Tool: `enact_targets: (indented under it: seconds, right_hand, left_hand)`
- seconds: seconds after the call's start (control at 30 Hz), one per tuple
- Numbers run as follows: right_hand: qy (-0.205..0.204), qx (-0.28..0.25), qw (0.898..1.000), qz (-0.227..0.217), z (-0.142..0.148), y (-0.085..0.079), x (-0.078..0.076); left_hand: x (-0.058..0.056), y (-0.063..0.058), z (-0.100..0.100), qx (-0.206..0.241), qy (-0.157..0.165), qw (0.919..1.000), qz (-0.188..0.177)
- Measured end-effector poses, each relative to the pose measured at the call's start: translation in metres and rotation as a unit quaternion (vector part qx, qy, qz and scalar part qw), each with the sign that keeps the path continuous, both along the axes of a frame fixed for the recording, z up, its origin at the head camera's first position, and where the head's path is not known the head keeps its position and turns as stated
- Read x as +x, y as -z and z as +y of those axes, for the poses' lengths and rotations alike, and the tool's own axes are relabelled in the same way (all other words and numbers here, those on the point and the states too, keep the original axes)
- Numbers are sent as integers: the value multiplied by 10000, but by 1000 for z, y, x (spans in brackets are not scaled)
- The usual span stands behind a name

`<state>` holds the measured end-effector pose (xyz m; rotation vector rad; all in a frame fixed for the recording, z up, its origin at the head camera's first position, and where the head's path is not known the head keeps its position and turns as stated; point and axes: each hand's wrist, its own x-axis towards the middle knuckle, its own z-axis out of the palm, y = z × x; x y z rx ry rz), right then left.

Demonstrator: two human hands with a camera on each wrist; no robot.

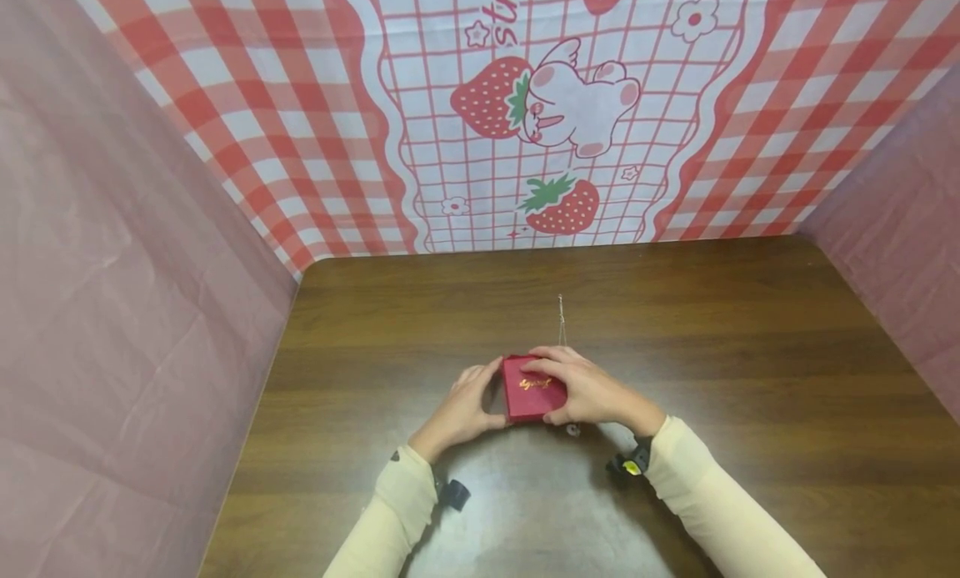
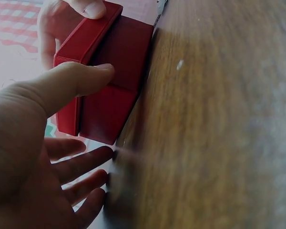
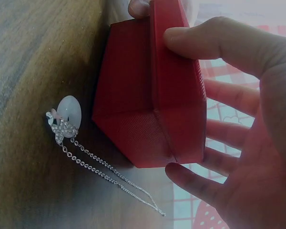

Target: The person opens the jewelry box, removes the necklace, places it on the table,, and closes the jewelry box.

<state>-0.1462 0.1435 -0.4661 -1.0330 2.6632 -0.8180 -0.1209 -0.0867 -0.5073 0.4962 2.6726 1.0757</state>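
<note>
A small red jewelry box (image 1: 531, 404) with gold lettering on its lid (image 3: 181, 100) sits on the table between both hands. My left hand (image 1: 465, 407) holds its left side, thumb on the near wall and fingers round the far side. The right hand (image 1: 592, 390) grips the lid, thumb at the near edge, fingers towards the far edge. In the left wrist view a dark gap shows between lid and base (image 2: 126, 50). Beside the box lies a silver necklace (image 3: 93, 167) with a white oval pendant (image 3: 69, 113). The box's inside is hidden.
The brown wooden table (image 1: 360, 328) reaches back to a strawberry-patterned cloth (image 1: 555, 128). Pink cloth (image 1: 135, 269) hangs at the left, and more at the right. Dark wrist cameras are strapped beneath both forearms.
</note>
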Motion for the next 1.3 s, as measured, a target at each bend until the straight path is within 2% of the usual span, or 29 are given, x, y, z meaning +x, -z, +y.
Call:
enact_targets:
  seconds: [0.2,0.37,0.57,0.7,0.9,1.13,1.3]
  right_hand:
    - [11,32,10000,-61,1,-1,0]
    - [32,29,10000,-53,1,-1,0]
    - [17,11,10000,-8,3,1,-1]
    - [9,-15,10000,-62,3,3,-2]
    - [13,-38,10000,-46,3,5,-3]
    - [-10,-170,9997,198,5,7,1]
    - [8,-158,9999,-46,4,8,-1]
  left_hand:
    - [-1,0,-2,20,93,10000,3]
    - [0,-6,-5,188,235,9992,-247]
    - [0,-7,-3,374,185,9981,-448]
    - [-1,-5,1,446,161,9982,-366]
    - [-3,-7,4,564,311,9979,-95]
    - [-3,-9,5,445,312,9984,-121]
    - [-4,-8,5,300,259,9991,-168]
